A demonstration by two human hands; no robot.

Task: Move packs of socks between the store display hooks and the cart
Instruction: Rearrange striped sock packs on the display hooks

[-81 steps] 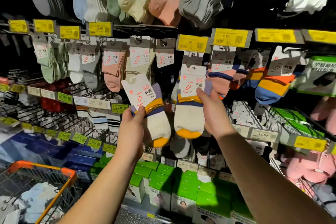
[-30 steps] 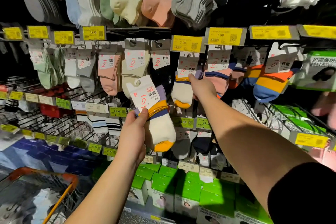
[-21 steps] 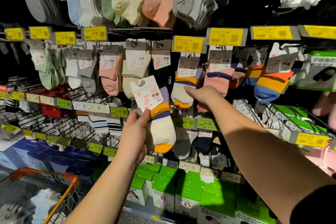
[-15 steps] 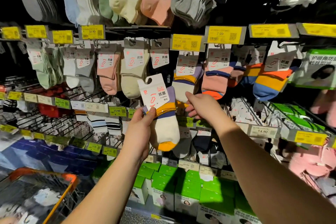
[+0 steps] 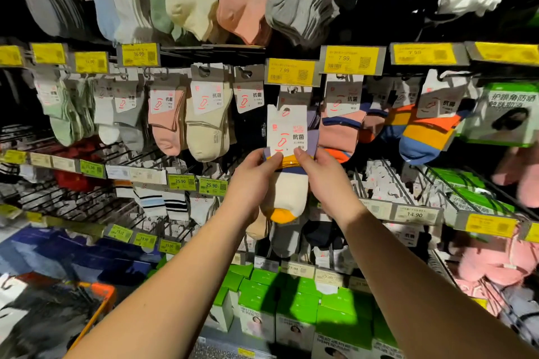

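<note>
A: Two hands on one sock pack (image 5: 287, 160), centre of the frame. Confirm the grip.

B: Confirmed. The left hand (image 5: 253, 181) pinches the pack's left edge at the purple and orange bands, thumb on the front. The right hand (image 5: 323, 181) pinches the right edge at the same height, thumb also on the front. Both sets of fingers are curled behind the pack.

A: Position of the pack?

B: Upright, card header uppermost, cream foot and orange toe hanging below the hands. It sits just under the yellow price tag (image 5: 291, 71) reading 7.99. Whether the header's hole is on the hook, I cannot tell.

A: Surroundings?

B: Pink pack (image 5: 166, 122) and cream pack (image 5: 207, 122) hang on the row to the left; striped orange and blue packs (image 5: 425, 131) to the right. Green boxes (image 5: 294, 306) stand along the bottom centre. The cart (image 5: 100, 297), orange-rimmed, shows at lower left, blurred.
</note>
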